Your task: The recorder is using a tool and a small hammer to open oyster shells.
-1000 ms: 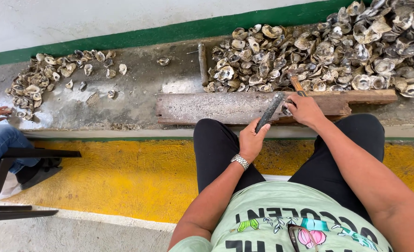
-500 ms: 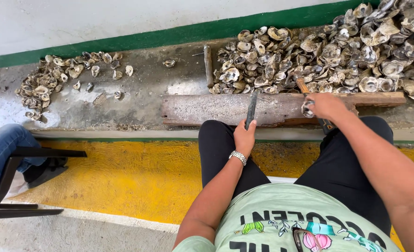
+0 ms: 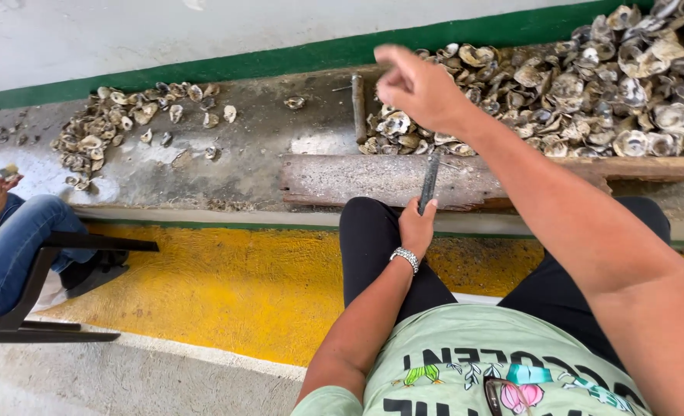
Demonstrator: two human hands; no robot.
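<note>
Running off the right edge: heaped grey oyster shells; blurring in motion, raised right hand; neighbour's blue-jeaned leg cropped left.

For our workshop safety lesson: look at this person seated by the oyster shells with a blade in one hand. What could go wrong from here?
1. The left hand holds a dark blade upright just above the thigh; a slip could cut the leg.
2. The right hand is raised bare over the big shell pile; its jagged edges could cut the fingers.
3. A seated neighbour works close by, so flung shells might hit them.
</note>
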